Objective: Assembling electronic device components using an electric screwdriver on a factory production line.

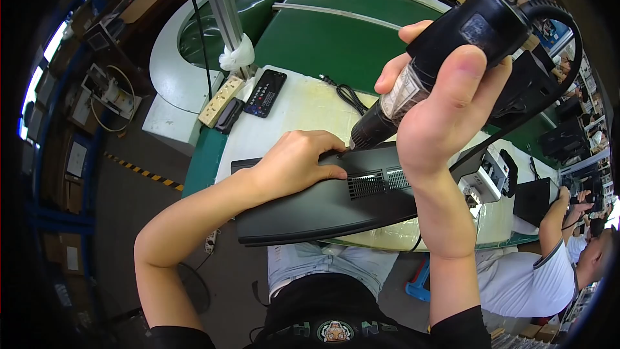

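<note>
My right hand (445,103) is closed around a black corded electric screwdriver (400,100), its thick cable curving off to the right. The tool tilts down to the left, and its tip meets the far edge of a dark grey plastic casing (310,210). Two vent grilles mark the casing's upper face. On that casing rests my left hand (297,161), thumb and forefinger apart around the spot by the screwdriver tip. Whether a screw lies between those fingers is too small to tell. The casing sits at the table's near edge, over my lap.
Beyond the casing lie a smartphone (266,93), a beige power strip (221,101) and a coiled black cable (349,95). A metal post (223,6) rises from the table before a green conveyor belt (316,35). To the right sits a co-worker in a white shirt (529,281).
</note>
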`<state>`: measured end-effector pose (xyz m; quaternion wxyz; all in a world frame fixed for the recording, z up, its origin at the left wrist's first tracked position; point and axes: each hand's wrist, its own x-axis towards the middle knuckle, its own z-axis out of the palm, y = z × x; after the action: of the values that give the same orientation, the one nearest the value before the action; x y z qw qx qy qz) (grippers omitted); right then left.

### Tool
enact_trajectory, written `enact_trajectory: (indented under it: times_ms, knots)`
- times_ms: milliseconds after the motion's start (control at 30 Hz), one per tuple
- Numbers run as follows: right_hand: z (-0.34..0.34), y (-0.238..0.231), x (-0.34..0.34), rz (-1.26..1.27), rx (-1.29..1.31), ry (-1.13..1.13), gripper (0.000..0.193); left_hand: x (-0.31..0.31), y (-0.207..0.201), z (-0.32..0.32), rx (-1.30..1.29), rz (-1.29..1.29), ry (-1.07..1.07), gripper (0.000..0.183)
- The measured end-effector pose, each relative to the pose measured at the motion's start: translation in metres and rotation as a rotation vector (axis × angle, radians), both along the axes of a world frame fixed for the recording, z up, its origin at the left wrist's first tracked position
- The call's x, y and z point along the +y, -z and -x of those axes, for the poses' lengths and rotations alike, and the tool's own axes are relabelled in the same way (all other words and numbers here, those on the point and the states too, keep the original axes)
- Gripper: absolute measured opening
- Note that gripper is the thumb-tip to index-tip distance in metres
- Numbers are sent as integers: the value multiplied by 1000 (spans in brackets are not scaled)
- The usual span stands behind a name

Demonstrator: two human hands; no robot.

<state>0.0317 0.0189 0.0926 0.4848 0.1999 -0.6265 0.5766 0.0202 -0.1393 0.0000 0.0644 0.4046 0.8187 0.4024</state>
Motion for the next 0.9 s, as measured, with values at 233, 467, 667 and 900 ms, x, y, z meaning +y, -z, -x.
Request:
enact_trajectory:
  times_ms: [233, 467, 667, 900]
  knots:
    - [1, 12, -8, -107, 66, -86, 58, 0, 0, 3, -119, 34, -33, 39]
    - [4, 12, -20, -130, 15, -195, 52, -2, 4, 6, -148, -2, -7, 42]
    - [18, 17, -18, -129, -14, -287, 49, -20, -9, 12, -214, 93, 77, 41]
    - [18, 14, -22, -94, 22, -348, 49, -125, 52, 27, -686, -346, -166, 66]
